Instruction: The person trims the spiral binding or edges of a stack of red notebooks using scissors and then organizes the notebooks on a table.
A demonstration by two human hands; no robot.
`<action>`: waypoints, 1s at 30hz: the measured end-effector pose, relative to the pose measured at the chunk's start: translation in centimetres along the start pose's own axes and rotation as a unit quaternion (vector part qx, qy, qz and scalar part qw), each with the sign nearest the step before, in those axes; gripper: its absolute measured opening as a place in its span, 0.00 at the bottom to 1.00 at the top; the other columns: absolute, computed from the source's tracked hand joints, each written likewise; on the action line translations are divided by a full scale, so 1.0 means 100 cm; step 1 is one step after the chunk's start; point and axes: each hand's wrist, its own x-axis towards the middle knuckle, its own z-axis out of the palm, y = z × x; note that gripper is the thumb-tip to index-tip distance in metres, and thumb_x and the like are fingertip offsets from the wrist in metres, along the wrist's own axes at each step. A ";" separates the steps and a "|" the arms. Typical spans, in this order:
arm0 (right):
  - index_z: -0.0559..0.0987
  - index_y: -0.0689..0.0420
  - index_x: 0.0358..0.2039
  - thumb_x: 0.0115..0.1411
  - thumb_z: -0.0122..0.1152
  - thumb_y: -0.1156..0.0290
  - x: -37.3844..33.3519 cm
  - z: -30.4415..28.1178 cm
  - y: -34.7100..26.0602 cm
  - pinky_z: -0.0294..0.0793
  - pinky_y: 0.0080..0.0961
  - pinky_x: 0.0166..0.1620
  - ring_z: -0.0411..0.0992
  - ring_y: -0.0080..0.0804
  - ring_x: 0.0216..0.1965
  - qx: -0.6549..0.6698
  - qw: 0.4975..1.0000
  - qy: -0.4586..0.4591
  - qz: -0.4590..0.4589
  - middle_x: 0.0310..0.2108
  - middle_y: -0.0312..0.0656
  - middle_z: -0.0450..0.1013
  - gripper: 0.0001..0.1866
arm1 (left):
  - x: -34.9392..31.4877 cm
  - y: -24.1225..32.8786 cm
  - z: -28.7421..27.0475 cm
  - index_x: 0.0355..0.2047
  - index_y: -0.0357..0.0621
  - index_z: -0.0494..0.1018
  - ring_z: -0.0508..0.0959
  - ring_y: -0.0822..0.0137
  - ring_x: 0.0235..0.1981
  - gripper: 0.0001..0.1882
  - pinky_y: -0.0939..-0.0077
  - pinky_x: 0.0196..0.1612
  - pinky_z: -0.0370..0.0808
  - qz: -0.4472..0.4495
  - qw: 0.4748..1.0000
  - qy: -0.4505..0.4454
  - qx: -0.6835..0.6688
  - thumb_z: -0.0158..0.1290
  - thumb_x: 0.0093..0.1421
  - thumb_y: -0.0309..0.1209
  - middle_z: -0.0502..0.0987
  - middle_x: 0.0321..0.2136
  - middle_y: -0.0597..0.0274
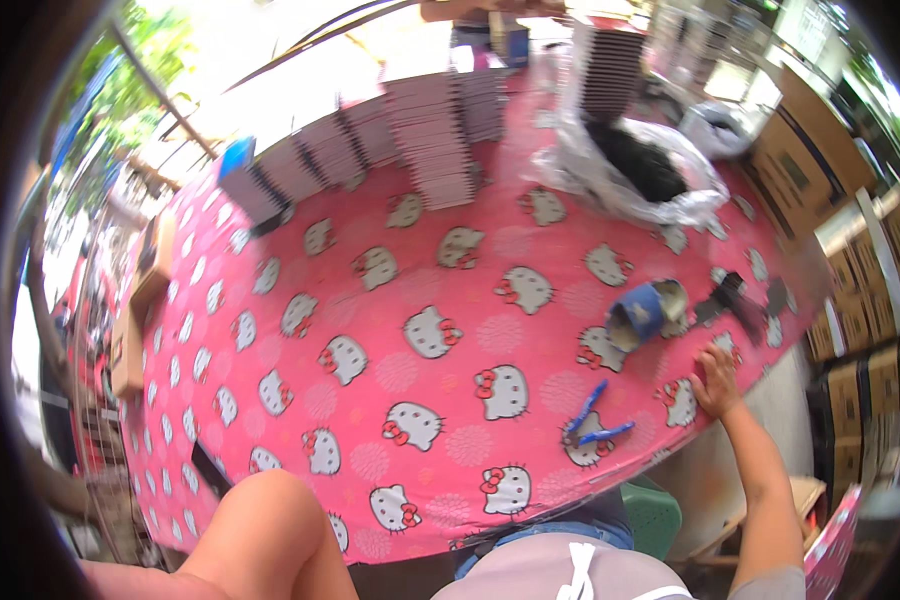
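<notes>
My right hand point(715, 380) rests flat, fingers spread, gripping nothing, on the pink tablecloth point(450, 300). Left of it lie blue pliers point(590, 422). Beyond, a tipped blue cup point(642, 312), contents unclear; farther, a plastic bag point(635, 165) holding dark material.

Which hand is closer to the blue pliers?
Right. The right hand rests on the table just right of the pliers; the left hand is out of view.
</notes>
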 end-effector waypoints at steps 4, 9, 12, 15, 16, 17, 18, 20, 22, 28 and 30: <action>0.69 0.54 0.46 0.52 0.59 0.59 0.001 -0.003 -0.002 0.59 0.44 0.55 0.62 0.49 0.51 0.001 1.000 0.011 0.007 0.48 0.49 0.63 0.23 | 0.022 0.034 0.039 0.52 0.42 0.68 0.70 0.60 0.51 0.25 0.57 0.58 0.60 0.045 0.995 0.013 -0.088 0.58 0.53 0.28 0.72 0.50 0.55; 0.70 0.52 0.46 0.53 0.58 0.56 -0.005 -0.002 0.001 0.59 0.41 0.54 0.62 0.44 0.51 -0.001 1.000 0.016 0.020 0.47 0.45 0.64 0.22 | 0.045 0.085 0.073 0.52 0.42 0.68 0.70 0.60 0.51 0.25 0.57 0.58 0.60 0.090 0.976 0.023 -0.195 0.58 0.52 0.28 0.72 0.49 0.55; 0.70 0.51 0.46 0.53 0.57 0.55 -0.011 -0.007 -0.001 0.59 0.40 0.54 0.63 0.42 0.51 -0.005 0.999 0.028 0.040 0.47 0.42 0.64 0.22 | 0.057 0.118 0.087 0.52 0.41 0.68 0.70 0.60 0.50 0.25 0.57 0.58 0.60 0.114 0.962 0.027 -0.245 0.58 0.52 0.28 0.71 0.49 0.55; 0.71 0.50 0.46 0.53 0.56 0.54 -0.004 -0.004 -0.006 0.58 0.40 0.54 0.64 0.40 0.50 -0.006 0.998 0.046 0.031 0.47 0.41 0.65 0.22 | 0.066 0.139 0.083 0.51 0.41 0.68 0.70 0.60 0.50 0.25 0.57 0.58 0.61 0.130 0.955 0.031 -0.263 0.58 0.52 0.28 0.71 0.49 0.55; 0.71 0.51 0.45 0.53 0.56 0.53 -0.012 -0.002 -0.001 0.59 0.39 0.53 0.64 0.39 0.49 -0.011 0.998 0.046 0.041 0.47 0.41 0.65 0.22 | 0.068 0.157 0.094 0.51 0.41 0.68 0.70 0.60 0.50 0.25 0.58 0.58 0.61 0.137 0.948 0.028 -0.285 0.58 0.52 0.28 0.71 0.49 0.55; 0.71 0.51 0.45 0.53 0.56 0.53 -0.013 -0.002 0.000 0.59 0.38 0.53 0.64 0.39 0.49 -0.011 0.998 0.052 0.043 0.46 0.40 0.65 0.22 | 0.071 0.168 0.096 0.51 0.41 0.68 0.70 0.60 0.50 0.25 0.58 0.58 0.61 0.139 0.946 0.027 -0.291 0.58 0.52 0.28 0.71 0.49 0.55; 0.71 0.51 0.45 0.53 0.56 0.53 -0.014 -0.003 0.001 0.59 0.38 0.53 0.64 0.39 0.49 -0.010 0.997 0.057 0.043 0.46 0.40 0.66 0.22 | 0.073 0.181 0.099 0.51 0.41 0.68 0.70 0.60 0.50 0.25 0.58 0.57 0.61 0.141 0.944 0.025 -0.299 0.58 0.52 0.28 0.71 0.49 0.55; 0.72 0.51 0.44 0.53 0.56 0.53 -0.018 -0.002 0.004 0.59 0.38 0.52 0.64 0.38 0.48 -0.010 0.997 0.064 0.047 0.46 0.41 0.66 0.21 | 0.079 0.206 0.103 0.51 0.41 0.68 0.70 0.60 0.50 0.25 0.58 0.57 0.61 0.143 0.939 0.022 -0.311 0.58 0.52 0.28 0.71 0.49 0.55; 0.71 0.52 0.44 0.54 0.56 0.53 -0.017 -0.004 0.004 0.59 0.38 0.52 0.64 0.39 0.49 0.012 0.997 0.061 0.044 0.47 0.42 0.66 0.21 | 0.084 0.228 0.100 0.51 0.41 0.68 0.70 0.60 0.50 0.25 0.58 0.57 0.61 0.141 0.940 0.023 -0.310 0.58 0.52 0.28 0.71 0.49 0.55; 0.71 0.54 0.46 0.55 0.56 0.53 -0.025 0.004 0.015 0.57 0.42 0.53 0.62 0.41 0.52 0.066 0.996 0.026 0.050 0.51 0.45 0.63 0.23 | 0.088 0.327 0.105 0.51 0.40 0.68 0.70 0.60 0.50 0.25 0.58 0.57 0.62 0.107 0.951 0.014 -0.291 0.58 0.52 0.28 0.71 0.49 0.55; 0.70 0.53 0.49 0.54 0.58 0.54 -0.014 0.004 0.022 0.56 0.44 0.54 0.59 0.44 0.55 0.117 0.993 0.027 0.008 0.55 0.48 0.60 0.26 | 0.086 0.358 0.089 0.51 0.40 0.68 0.70 0.60 0.50 0.25 0.58 0.57 0.62 0.080 0.964 0.016 -0.251 0.58 0.52 0.28 0.71 0.49 0.54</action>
